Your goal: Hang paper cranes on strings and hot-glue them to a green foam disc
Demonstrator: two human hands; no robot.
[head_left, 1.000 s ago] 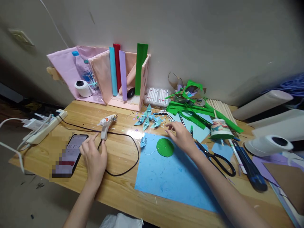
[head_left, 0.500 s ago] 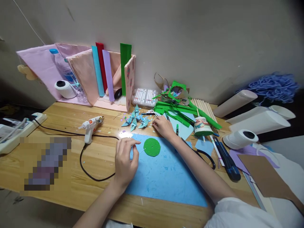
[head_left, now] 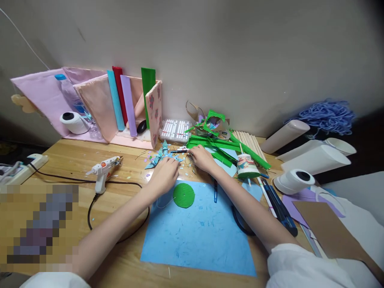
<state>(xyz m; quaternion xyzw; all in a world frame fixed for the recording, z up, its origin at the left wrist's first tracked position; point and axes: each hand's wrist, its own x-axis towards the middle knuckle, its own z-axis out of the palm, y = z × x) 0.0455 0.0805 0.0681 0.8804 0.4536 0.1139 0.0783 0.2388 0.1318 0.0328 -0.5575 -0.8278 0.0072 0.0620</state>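
Observation:
My left hand reaches over the blue paper cranes and covers part of them. Its fingers are bent and close together; whatever lies under the fingertips is hidden. Beside it, my right hand has its fingers drawn together at the end of a dark pen, among paper scraps; I cannot make out what is in the fingers. Nearer to me, a green disc with a small centre hole lies flat on a blue sheet. A white thread curves from the disc's left side.
On the left, a glue gun stands with its black cord looping across the table. Behind are a pink organizer, boxed markers and green strips. To the right are a paper cup, a utility knife and a thread spool.
My left hand has moved forward from beside the green disc to the cranes. The right hand stays near the pen and scraps. The whole view has shifted slightly.

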